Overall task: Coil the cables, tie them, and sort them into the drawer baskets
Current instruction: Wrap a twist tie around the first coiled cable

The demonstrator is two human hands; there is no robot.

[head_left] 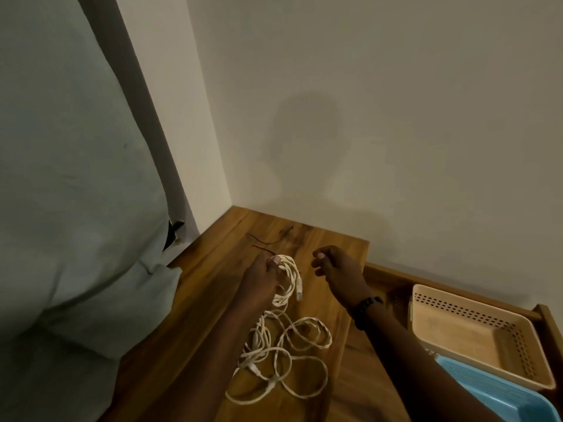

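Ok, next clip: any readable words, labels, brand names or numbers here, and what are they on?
None can be read.
White cable and its plug: no print visible.
Beige basket and blue basket: no label showing.
Dark wristband on the right arm: too dark and small to show any text.

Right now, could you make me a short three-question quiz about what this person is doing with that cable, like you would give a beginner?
1. True or false: the whole white cable is already coiled.
2. Which hand grips the coiled loops? A) left hand B) right hand
3. Fill in: the beige basket in the open drawer holds ____ cables.

Key:
1. False; loose loops lie spread on the wooden top.
2. A; the right hand hangs beside it with fingers curled, holding nothing visible.
3. No; its floor shows bare, with a blue basket just nearer the camera.
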